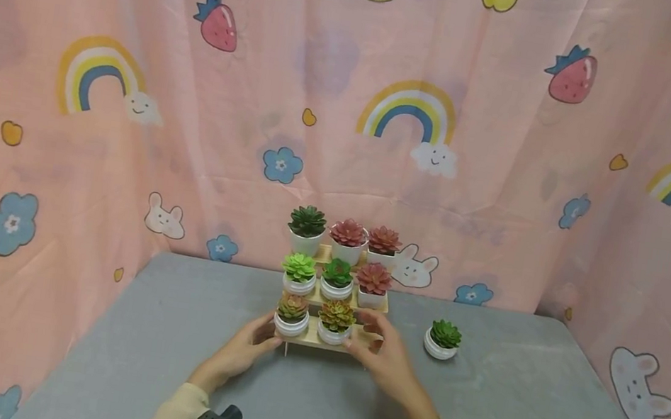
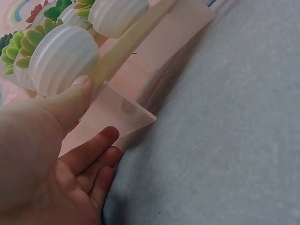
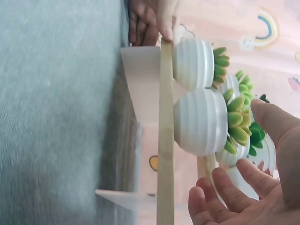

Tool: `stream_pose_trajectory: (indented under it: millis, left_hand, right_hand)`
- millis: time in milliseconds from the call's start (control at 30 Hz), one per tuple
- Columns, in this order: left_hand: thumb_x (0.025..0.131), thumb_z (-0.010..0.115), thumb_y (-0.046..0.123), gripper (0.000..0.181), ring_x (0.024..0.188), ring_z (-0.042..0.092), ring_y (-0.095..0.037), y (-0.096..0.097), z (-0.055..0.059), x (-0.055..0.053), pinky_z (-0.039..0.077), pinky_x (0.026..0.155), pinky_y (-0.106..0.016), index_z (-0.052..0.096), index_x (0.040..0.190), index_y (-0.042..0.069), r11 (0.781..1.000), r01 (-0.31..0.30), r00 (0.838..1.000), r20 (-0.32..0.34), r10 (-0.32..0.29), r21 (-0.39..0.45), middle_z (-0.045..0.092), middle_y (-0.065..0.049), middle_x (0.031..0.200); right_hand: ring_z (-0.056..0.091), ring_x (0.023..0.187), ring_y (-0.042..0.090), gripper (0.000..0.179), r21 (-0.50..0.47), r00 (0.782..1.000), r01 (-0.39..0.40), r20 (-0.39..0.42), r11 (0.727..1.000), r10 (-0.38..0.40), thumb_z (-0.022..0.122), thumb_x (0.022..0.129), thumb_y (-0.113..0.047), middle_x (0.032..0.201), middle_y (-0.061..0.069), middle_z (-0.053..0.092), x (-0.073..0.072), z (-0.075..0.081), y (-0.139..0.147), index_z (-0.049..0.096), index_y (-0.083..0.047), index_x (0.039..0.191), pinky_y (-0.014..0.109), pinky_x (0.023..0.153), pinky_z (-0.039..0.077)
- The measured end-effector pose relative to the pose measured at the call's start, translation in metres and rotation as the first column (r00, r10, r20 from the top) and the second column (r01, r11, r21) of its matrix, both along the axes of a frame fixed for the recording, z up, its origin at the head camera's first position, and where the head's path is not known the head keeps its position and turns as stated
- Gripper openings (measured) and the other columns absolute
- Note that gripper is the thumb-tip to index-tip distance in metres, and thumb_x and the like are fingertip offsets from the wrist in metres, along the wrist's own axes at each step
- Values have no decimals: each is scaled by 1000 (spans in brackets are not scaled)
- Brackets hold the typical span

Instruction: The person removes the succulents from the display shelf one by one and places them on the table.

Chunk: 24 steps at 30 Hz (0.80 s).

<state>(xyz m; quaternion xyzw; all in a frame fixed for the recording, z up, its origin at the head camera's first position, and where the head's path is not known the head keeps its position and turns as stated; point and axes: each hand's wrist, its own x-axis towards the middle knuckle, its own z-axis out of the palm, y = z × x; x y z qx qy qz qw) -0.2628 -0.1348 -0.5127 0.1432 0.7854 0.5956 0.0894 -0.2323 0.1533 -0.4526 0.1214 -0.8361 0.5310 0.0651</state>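
A three-step display stand (image 1: 312,340) with wooden shelves and clear side panels stands on the grey table, carrying several small potted succulents. On its lowest step sit an orange-green succulent (image 1: 293,309) and a yellow-red succulent (image 1: 336,318), both in white ribbed pots. My left hand (image 1: 240,351) holds the stand's lower left end, thumb on the wooden shelf (image 2: 110,63) and fingers beside the clear panel (image 2: 110,110). My right hand (image 1: 386,360) is spread around the right end of the lowest step, close to the yellow-red succulent. Nothing lies between its thumb and fingers in the right wrist view.
A green succulent (image 1: 443,340) in a round white pot stands alone on the grey table (image 1: 513,413), right of my right hand. Behind the table hangs a pink patterned curtain (image 1: 338,95). Red and green succulents fill the stand's upper two steps.
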Motion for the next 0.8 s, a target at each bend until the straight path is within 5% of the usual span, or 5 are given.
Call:
stream_pose_trajectory:
  millis: [300, 533, 800]
  left_hand:
    - [102, 61, 21, 67, 134, 53, -43, -1, 0, -2, 45, 111, -55, 29, 158, 1, 1000, 13, 1000, -12, -14, -12, 53, -28, 146]
    - [102, 61, 16, 65, 131, 56, -39, -1, 3, -4, 45, 110, -53, 30, 158, 1, 1000, 16, 1000, -25, -16, -5, 56, -27, 143]
    - [102, 61, 20, 65, 131, 55, -39, -2, 0, -4, 46, 109, -53, 31, 157, 0, 1000, 23, 999, -29, -24, -13, 55, -27, 143]
  right_hand:
    - [57, 120, 31, 60, -39, 998, 28, 53, 999, -26, 81, 86, -17, 137, 17, 60, -7, -9, -11, 55, -3, 138, 33, 90, 49]
    - [51, 136, 41, 72, 45, 997, 32, 65, 998, -34, 81, 87, -23, 148, 23, 53, -10, -15, -16, 47, 0, 146, 57, 111, 42]
    - [49, 136, 42, 72, 119, 996, 66, 51, 991, -73, 81, 87, -25, 143, 25, 55, -8, -19, -24, 48, 1, 146, 62, 114, 37]
